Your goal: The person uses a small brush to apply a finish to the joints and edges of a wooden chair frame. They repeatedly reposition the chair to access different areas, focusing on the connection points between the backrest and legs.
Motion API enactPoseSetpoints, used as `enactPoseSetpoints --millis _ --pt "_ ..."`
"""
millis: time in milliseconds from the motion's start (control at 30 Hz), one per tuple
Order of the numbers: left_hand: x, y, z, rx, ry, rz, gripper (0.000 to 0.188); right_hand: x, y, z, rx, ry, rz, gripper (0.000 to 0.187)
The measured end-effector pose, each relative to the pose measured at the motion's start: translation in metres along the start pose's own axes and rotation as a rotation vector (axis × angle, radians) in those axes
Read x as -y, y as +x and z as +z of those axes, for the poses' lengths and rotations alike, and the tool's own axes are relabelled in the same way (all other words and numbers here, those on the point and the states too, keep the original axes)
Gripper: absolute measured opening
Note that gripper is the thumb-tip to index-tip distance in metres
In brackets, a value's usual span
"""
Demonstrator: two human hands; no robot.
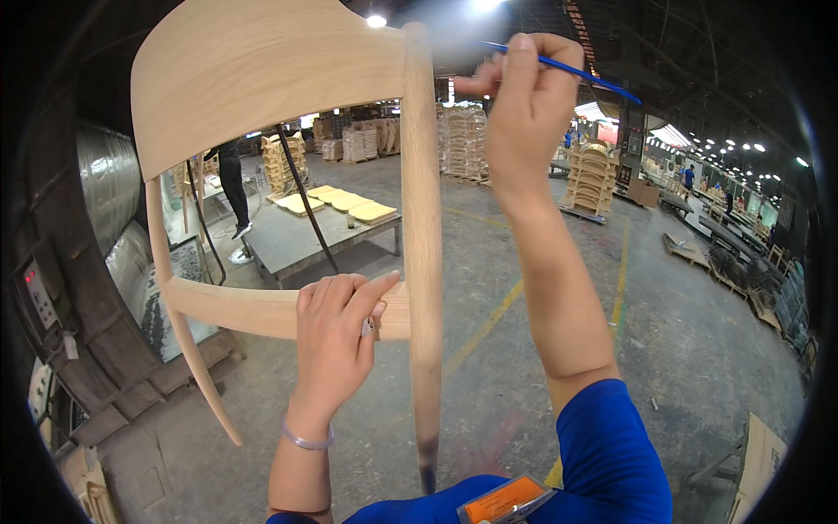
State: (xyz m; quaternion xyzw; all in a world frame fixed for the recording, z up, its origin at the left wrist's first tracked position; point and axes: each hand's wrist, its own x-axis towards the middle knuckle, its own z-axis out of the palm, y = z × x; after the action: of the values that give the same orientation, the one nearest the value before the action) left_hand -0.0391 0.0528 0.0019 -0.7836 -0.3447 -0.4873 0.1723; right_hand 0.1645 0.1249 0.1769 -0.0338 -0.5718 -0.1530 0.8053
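A bare, pale wooden chair frame [422, 192] fills the left and middle of the view, with a wide curved back panel [271, 61] at the top. My left hand [340, 327] is closed over its lower cross rail [236, 307], close to the right post. A small greyish thing shows at its fingers; I cannot tell whether it is a ring. Up beside the post's top, my right hand [532, 105] pinches a thin blue stick [602, 85], like a slim brush or pen. Its far end points toward the post, where the picture is blurred.
Behind the frame stands a low grey table [323, 240] with yellow pads [358, 206]. A person in dark trousers [230, 183] is beyond it. Stacked wooden parts [592, 179] and wrapped pallets [461, 144] stand farther back. A control box [39, 288] sits at the left.
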Motion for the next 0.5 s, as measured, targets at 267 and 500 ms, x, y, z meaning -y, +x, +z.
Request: enactPoseSetpoints --millis 267,500 --pt "0.036 0.016 0.009 0.086 -0.160 -0.173 0.040 0.029 -0.053 -0.045 0.326 -0.364 -0.053 0.013" --pt "0.098 0.032 0.028 0.067 -0.808 -0.504 0.048 0.065 -0.153 0.011 0.774 -0.356 0.217 0.015"
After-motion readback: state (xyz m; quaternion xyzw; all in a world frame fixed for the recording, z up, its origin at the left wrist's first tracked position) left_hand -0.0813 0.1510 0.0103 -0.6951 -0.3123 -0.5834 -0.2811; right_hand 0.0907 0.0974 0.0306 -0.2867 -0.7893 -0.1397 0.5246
